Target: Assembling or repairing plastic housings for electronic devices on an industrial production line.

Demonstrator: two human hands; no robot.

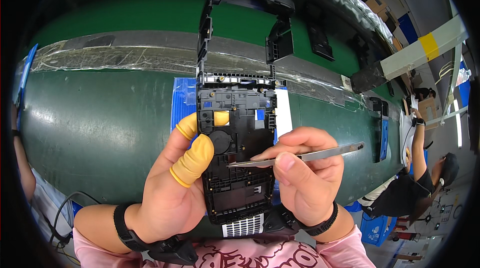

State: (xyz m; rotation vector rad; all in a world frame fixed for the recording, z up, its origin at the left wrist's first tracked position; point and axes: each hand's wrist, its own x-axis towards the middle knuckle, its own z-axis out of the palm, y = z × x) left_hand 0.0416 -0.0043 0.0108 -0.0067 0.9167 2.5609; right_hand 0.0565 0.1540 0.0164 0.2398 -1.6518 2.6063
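Observation:
A long black plastic device housing point(250, 140) stands up before me, with an open frame at its far end and ribs, slots and small brass inserts on its face. My left hand point(175, 183) grips its left edge, with yellow finger cots on the thumb and a finger. In my right hand point(310, 178) is a pair of metal tweezers point(325, 154), pinched between thumb and fingers. Their tips point left and lie over the lower middle of the housing; whether they touch it or hold anything, I cannot tell. Some right fingers are hidden behind the housing.
Behind the housing lie a blue sheet point(182, 100) and a white sheet point(283, 113) on the green bench point(100, 128). A taped ledge point(150, 58) crosses the bench. More black housings point(319, 38) lie beyond and to the right. People sit at both sides.

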